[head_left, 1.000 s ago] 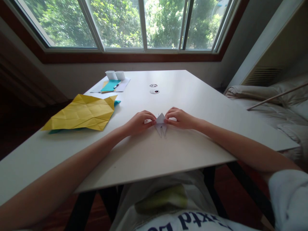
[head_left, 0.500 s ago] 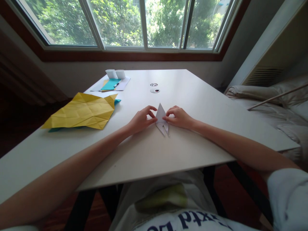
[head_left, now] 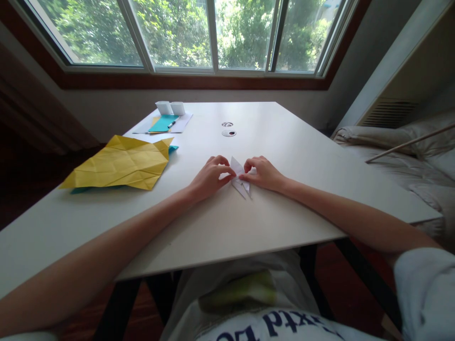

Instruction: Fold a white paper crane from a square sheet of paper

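Note:
A small white folded paper piece (head_left: 239, 176) with two pointed legs lies on the white table (head_left: 284, 156) in front of me. My left hand (head_left: 209, 176) pinches its left side with thumb and fingers. On the other side, my right hand (head_left: 261, 173) pinches its right edge. The upper flap leans toward the left between my fingertips, and the two points stick out toward me.
A large creased yellow sheet (head_left: 121, 163) lies at the left over a teal sheet. Farther back sit a teal paper (head_left: 162, 124) with a pen, white sheets and two small white boxes (head_left: 170, 108). Two round holes (head_left: 228, 133) mark the tabletop. A bed (head_left: 408, 156) stands at the right.
The top flap stood upright as a tall point half a second ago; now it is bent down and leftward. Both hands stay pinched on the paper at about the same spot.

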`<act>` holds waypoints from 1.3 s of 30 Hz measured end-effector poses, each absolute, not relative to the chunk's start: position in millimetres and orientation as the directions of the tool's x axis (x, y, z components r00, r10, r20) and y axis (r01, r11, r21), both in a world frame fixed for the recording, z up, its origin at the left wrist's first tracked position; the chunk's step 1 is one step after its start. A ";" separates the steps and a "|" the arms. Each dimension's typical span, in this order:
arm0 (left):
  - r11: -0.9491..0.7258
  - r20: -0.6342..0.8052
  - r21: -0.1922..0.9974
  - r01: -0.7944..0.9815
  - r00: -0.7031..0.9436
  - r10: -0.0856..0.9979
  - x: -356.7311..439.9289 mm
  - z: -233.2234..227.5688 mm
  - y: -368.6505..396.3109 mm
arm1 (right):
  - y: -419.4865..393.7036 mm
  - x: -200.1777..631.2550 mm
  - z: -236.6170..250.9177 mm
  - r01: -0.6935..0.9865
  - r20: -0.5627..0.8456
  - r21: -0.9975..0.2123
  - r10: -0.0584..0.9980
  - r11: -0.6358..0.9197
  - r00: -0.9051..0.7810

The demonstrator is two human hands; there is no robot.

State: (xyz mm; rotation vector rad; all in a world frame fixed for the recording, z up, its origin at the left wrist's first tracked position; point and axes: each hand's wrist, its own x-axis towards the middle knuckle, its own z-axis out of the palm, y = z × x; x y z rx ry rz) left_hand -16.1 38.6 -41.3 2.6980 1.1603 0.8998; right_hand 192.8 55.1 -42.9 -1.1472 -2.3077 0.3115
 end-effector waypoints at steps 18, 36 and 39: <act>-0.793 0.247 0.124 0.597 0.755 0.607 -14.8 -16.9 27.6 | 55.6 196.1 -34.1 0.710 0.249 -0.486 0.859 0.510 -0.447; -0.757 0.326 0.249 0.603 0.684 0.652 -27.9 -20.8 23.0 | 54.9 205.6 -30.3 0.584 0.397 -0.358 0.685 0.728 -0.611; -0.705 0.374 0.272 0.655 0.603 0.705 -29.7 -23.2 24.0 | 53.3 208.5 -26.3 0.531 0.411 -0.296 0.608 0.794 -0.680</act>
